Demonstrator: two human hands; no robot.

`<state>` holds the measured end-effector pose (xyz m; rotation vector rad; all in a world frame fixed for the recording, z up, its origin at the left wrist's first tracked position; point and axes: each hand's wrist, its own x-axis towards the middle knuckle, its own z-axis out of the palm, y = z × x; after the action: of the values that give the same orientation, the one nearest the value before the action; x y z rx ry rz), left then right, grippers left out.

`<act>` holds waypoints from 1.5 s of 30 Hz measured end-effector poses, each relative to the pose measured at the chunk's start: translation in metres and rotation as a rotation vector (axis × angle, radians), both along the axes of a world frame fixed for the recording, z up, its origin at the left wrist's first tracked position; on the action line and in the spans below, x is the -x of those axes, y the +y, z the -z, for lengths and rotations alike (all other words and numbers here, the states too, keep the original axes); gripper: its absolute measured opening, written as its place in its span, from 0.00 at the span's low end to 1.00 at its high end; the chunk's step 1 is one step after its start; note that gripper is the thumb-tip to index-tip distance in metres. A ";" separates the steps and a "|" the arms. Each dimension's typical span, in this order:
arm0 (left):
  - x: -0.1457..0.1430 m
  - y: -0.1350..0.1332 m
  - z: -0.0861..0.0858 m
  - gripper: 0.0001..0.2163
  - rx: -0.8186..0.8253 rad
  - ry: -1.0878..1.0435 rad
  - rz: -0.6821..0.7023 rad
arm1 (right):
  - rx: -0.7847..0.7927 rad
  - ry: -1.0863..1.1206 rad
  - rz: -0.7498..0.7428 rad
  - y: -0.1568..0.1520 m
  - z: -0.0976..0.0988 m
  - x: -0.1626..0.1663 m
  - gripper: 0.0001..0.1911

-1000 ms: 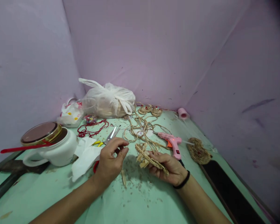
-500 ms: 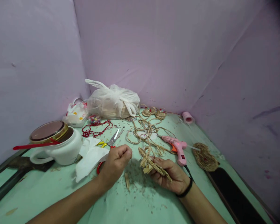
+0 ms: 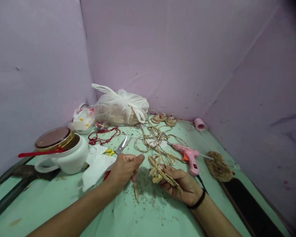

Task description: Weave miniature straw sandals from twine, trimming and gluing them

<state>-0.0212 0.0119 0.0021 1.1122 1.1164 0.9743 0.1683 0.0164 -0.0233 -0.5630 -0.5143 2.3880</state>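
My right hand grips a braided straw piece low over the green table; loose straw ends stick out of it to the left. My left hand hovers just left of the braid, fingers curled and thumb pressed on them, with nothing visible inside. A short straw stick lies on the table below that hand. Scissors with yellow handles rest just behind my left hand, beside crumpled white tissue.
A pink glue gun lies right of the braid, with a coiled straw disc beyond it. Loose straw rope, red string, a white plastic bag, a white cup with a gold lid and pink tape stand around. Purple walls close in.
My left hand has closed from spread fingers into a loose fist with thumb out and drifted right toward the braid. My right hand still holds the braid; the view shifted slightly.
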 end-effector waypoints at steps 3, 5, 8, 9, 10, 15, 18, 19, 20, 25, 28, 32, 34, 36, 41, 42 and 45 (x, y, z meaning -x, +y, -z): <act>-0.001 -0.002 -0.003 0.16 0.016 0.028 0.076 | -0.023 -0.013 0.014 0.000 0.000 0.001 0.11; -0.002 -0.004 -0.005 0.13 0.025 -0.003 0.115 | -0.041 -0.025 0.023 0.000 0.000 0.002 0.10; -0.003 -0.004 -0.007 0.10 0.058 -0.041 0.091 | -0.063 -0.040 0.029 -0.002 -0.002 0.004 0.09; -0.003 -0.004 -0.007 0.10 0.071 -0.045 0.076 | -0.068 -0.043 0.030 -0.003 -0.002 0.005 0.08; -0.002 -0.003 -0.006 0.09 0.079 -0.048 0.068 | -0.072 -0.045 0.031 -0.003 -0.003 0.005 0.08; 0.001 -0.003 -0.006 0.08 0.033 -0.037 0.112 | -0.082 -0.050 0.023 -0.003 -0.006 0.007 0.10; 0.001 -0.003 -0.007 0.06 -0.054 0.049 0.137 | -0.076 -0.047 0.014 -0.003 -0.007 0.006 0.09; 0.002 -0.003 -0.007 0.06 -0.088 0.088 0.136 | -0.072 -0.047 0.012 -0.003 -0.007 0.006 0.09; 0.002 -0.003 -0.007 0.05 -0.124 0.133 0.126 | -0.069 -0.048 0.010 -0.003 -0.008 0.006 0.10; 0.004 0.000 -0.005 0.04 -0.313 0.460 0.019 | -0.057 -0.063 0.022 -0.002 -0.006 0.003 0.13; 0.009 0.004 -0.003 0.08 -0.385 0.646 -0.066 | -0.064 -0.079 0.045 -0.002 -0.005 0.003 0.13; 0.016 0.010 -0.003 0.17 -0.371 0.758 -0.178 | -0.089 -0.093 0.083 -0.001 -0.005 0.003 0.13; 0.017 0.012 -0.005 0.14 -0.365 0.743 -0.223 | -0.102 -0.098 0.094 -0.002 -0.007 0.004 0.12; 0.015 0.012 -0.007 0.07 -0.352 0.629 -0.232 | -0.143 -0.134 0.122 -0.005 -0.010 0.007 0.13; 0.006 0.009 -0.008 0.11 -0.074 0.303 -0.122 | -0.350 -0.308 0.375 -0.013 -0.020 0.019 0.17; 0.004 0.009 -0.007 0.10 -0.029 0.279 -0.141 | -0.374 -0.341 0.420 -0.014 -0.020 0.022 0.18; 0.002 0.008 -0.004 0.09 -0.012 0.241 -0.231 | -0.388 -0.430 0.497 -0.019 -0.018 0.027 0.22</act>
<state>-0.0229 0.0202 0.0059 1.1492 1.4609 1.0447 0.1410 -0.0029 -0.0051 -0.9059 -0.8813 1.6453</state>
